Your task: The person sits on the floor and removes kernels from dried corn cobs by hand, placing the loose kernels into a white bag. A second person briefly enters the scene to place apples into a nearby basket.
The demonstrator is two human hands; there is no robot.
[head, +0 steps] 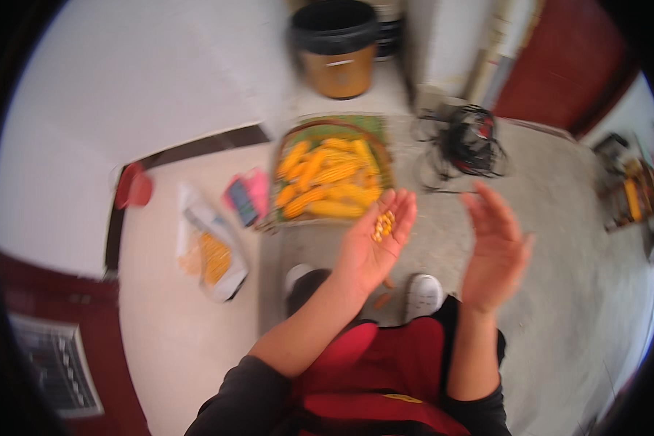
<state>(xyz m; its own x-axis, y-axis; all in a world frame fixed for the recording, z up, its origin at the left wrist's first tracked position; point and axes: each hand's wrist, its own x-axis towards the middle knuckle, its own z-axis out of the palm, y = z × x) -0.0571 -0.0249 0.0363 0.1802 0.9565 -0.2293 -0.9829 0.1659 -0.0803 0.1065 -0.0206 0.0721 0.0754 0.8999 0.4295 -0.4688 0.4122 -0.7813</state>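
My left hand point(366, 253) is palm up and slightly cupped, holding a small heap of loose corn kernels point(383, 226). Off to its right, my right hand point(490, 261) is raised with the fingers apart and nothing in it; it looks blurred. Just beyond my left fingertips lies a wicker basket point(388, 163) filled with several yellow ears of corn point(329, 174). On the pale ledge to the left, a white sack point(234, 272) lies with its mouth spread, and shelled corn kernels point(215, 259) show in it.
A lidless black-rimmed bucket point(338, 71) stands behind the basket. Tangled black cable point(471, 144) lies on the floor to its right. A dark phone-like object point(241, 203) rests on pink cloth point(259, 188). Reddish cob pieces point(382, 300) lie between my shoes point(424, 294).
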